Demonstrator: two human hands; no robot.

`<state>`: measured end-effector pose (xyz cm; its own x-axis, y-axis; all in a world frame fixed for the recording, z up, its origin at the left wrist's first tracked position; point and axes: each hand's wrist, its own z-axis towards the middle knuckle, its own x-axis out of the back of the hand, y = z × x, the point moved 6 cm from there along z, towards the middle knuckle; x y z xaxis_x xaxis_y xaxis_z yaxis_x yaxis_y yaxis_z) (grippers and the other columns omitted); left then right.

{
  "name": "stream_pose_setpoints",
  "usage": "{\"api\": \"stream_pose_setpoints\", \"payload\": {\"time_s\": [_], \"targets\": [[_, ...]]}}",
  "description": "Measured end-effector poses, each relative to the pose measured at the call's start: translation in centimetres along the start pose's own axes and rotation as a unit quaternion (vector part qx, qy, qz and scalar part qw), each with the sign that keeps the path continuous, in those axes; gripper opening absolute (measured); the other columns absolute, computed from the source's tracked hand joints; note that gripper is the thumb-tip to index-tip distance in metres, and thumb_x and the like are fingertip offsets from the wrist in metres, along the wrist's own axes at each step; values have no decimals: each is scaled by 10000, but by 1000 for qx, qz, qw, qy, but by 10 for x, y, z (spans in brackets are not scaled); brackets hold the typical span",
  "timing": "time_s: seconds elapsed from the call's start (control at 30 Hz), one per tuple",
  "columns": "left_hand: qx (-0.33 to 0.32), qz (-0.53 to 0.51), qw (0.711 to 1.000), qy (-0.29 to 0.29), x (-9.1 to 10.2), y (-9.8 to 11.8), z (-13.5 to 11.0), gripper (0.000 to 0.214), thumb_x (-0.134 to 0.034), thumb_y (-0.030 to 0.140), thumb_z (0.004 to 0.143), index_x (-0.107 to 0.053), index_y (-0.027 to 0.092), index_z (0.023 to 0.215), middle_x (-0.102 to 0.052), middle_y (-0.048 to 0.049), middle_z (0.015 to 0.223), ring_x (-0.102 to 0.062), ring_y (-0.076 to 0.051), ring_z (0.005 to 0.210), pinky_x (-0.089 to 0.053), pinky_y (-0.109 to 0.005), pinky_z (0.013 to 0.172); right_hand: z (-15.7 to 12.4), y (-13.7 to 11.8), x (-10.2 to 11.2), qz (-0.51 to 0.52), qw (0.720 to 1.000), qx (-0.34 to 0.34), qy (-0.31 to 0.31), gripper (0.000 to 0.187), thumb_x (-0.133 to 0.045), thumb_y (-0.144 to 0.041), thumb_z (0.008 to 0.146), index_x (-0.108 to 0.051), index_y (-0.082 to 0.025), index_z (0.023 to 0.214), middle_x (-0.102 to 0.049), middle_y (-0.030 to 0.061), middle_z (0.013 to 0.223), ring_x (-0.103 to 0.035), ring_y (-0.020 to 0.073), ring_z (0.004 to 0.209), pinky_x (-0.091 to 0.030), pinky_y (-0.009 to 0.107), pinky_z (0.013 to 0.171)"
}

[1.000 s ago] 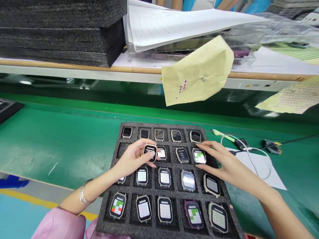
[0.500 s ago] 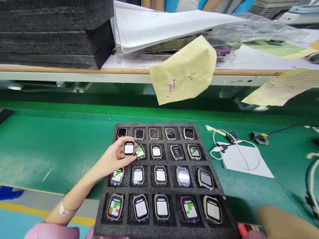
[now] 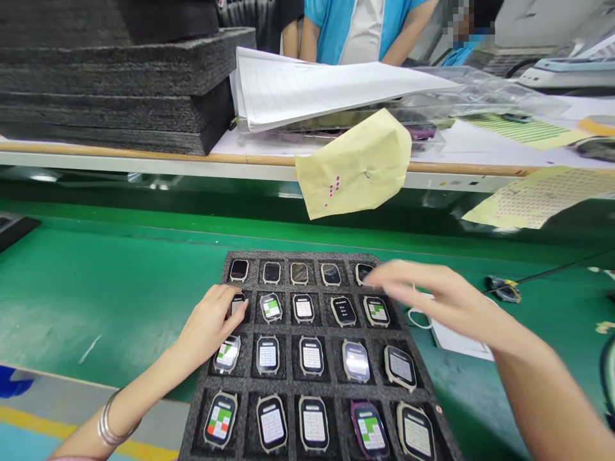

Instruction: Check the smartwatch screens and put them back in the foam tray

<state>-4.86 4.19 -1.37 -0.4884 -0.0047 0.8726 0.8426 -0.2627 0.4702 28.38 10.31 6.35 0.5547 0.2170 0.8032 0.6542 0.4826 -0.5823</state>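
Observation:
A black foam tray (image 3: 293, 384) holds rows of strapless smartwatches in square compartments. My left hand (image 3: 210, 323) has its fingers closed about a smartwatch (image 3: 237, 305) at the leftmost compartment of the second row; the fingers partly cover it. My right hand (image 3: 432, 298), smeared by motion, reaches over the tray's far right corner with fingers stretched out. Its fingertips overlap the dark-screened smartwatch (image 3: 364, 273) there; whether they touch it I cannot tell. Most nearer watches have lit screens with white or green grids, such as the purple-cased smartwatch (image 3: 369, 429). The far row's screens are dark.
A white cable (image 3: 419, 320) and a white box-like sheet (image 3: 461, 339) lie under my right arm. Behind runs a shelf with stacked black foam (image 3: 106, 118), papers (image 3: 327, 93) and a hanging yellow sheet (image 3: 355, 173). A person in blue (image 3: 365, 29) stands beyond.
My left hand has lowered the smartwatch from above the tray into the second row's left compartment. My right hand has come up from the lower right to the far right corner. The view has tilted up slightly.

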Motion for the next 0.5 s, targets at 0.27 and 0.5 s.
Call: {"api": "stream_pose_setpoints", "payload": {"time_s": [0.27,0.5], "targets": [[35,164,986,19,9,-14,63,254,-433,295,971,-636,148,930,-644,-134,938,-575,-326,922,-447,-431,804,30,74,-36,-118,992,-34,2,411,-456,-510,907,-653,-149,908,-666,169,916,-630,334,872,-498,472,784],[45,79,996,10,-8,-22,63,182,-479,264,939,-603,134,914,-612,-136,862,-578,-325,850,-443,-442,798,6,73,-43,-80,994,-64,38,480,-555,-623,844,-649,-164,950,-657,117,867,-610,258,692,-502,385,624]]}}
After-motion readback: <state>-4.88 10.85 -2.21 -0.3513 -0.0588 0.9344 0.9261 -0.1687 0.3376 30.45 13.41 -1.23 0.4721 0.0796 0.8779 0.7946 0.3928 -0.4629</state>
